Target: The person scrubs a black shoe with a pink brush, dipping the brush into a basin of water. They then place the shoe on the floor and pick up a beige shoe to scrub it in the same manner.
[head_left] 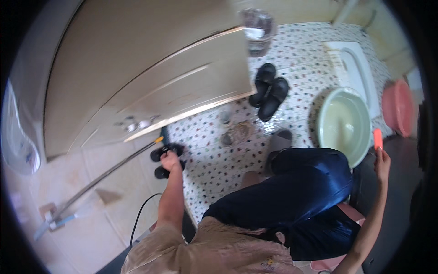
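Over on the left, my left hand (170,160) reaches down to a pair of black shoes (160,172) at the edge of the speckled floor. Its fingers are closed around part of one dark shoe (177,148), and the hand hides some of it. On the right, my right hand (382,162) grips an orange-pink brush-like tool (377,138), whose working side cannot be made out. Close to that tool stands a pale green basin (320,128) holding cloudy, yellowish liquid.
A beige door (191,78) stands open beside black slippers (270,90). Behind are a lined waste bin (259,48) and a white squat toilet (359,65). A pink basin (397,108) is at right. A long-handled mop (109,173) crosses the left tiles near a black cable (137,215).
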Tool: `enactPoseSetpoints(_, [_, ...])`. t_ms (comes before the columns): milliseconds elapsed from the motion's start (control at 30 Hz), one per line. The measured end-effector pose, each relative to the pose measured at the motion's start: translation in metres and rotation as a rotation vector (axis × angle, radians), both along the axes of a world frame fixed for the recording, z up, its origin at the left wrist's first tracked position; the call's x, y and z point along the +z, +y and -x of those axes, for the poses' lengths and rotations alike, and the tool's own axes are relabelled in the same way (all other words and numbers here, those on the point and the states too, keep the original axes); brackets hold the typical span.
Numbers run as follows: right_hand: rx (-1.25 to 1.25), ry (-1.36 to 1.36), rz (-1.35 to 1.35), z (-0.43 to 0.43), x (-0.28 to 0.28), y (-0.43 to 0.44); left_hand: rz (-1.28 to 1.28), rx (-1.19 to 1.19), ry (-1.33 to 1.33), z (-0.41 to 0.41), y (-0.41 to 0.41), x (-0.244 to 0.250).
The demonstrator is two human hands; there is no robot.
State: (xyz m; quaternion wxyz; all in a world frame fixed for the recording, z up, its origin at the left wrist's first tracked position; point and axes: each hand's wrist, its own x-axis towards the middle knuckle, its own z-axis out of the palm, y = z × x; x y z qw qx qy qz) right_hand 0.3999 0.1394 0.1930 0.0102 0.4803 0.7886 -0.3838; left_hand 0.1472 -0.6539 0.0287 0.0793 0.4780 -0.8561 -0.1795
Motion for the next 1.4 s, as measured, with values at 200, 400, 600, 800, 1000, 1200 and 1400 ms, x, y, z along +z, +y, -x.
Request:
enactPoseSetpoints(200, [0.043,0.02,-0.038,0.028,0.021,-0.019,-0.752,-0.975,-0.542,-0.003,0.119,0.059])
enactPoseSetpoints(400, [0.076,-0.008,-0.165,0.039,0.04,-0.033,-0.747,-1.769,-0.25,0.011,0.284,0.204])
enactPoseSetpoints(600, [0.001,-0.042,-0.131,0.021,0.041,-0.015,-1.971,-2.15,-0.115,-0.023,0.37,0.359])
enactPoseSetpoints(800, [-0.06,0.006,-0.061,0.012,0.045,-0.009,-2.747,-1.96,0.007,-0.069,0.413,0.375])
enactPoseSetpoints(1000, [-0.066,0.013,-0.061,0.007,0.04,-0.007,-2.855,-1.928,-0.46,-0.063,0.403,0.372])
enactPoseSetpoints(1200, [-0.047,0.016,-0.087,0.012,0.039,-0.009,-2.856,-1.969,-0.417,-0.064,0.405,0.371])
enactPoseSetpoints(1400, [-0.042,-0.012,-0.072,0.019,0.04,-0.014,-2.908,-1.982,-0.45,-0.055,0.405,0.372])
